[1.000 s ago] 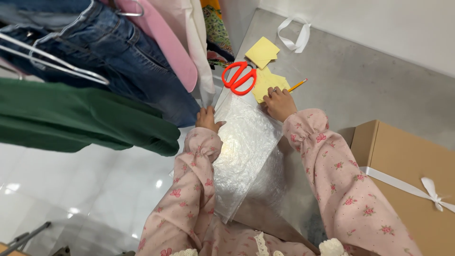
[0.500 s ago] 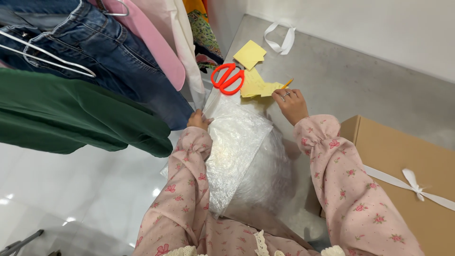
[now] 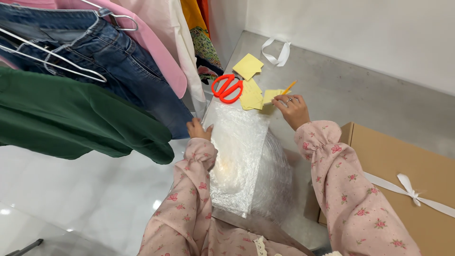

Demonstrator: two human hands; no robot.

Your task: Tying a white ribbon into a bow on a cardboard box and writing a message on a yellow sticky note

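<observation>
A clear bubble-wrap sheet (image 3: 239,156) lies folded on the grey table, running from its near edge toward the scissors. My left hand (image 3: 198,129) rests on the sheet's left edge, pressing it down. My right hand (image 3: 293,108) is beyond the sheet's far right corner, pinching a small yellow paper piece (image 3: 271,95) lifted off the table. An orange pencil (image 3: 288,87) lies just behind those fingers. Orange-handled scissors (image 3: 227,88) lie beside more yellow paper pieces (image 3: 250,99).
A brown cardboard box (image 3: 403,175) tied with a white ribbon stands at the right. A loose white ribbon (image 3: 276,52) and another yellow paper (image 3: 248,66) lie near the wall. Jeans (image 3: 95,52) and a green garment (image 3: 71,118) hang on the left over a white floor.
My right hand left the bubble wrap's far edge, moved right and forward, and picked up a yellow paper piece. My left hand stayed on the sheet's left edge.
</observation>
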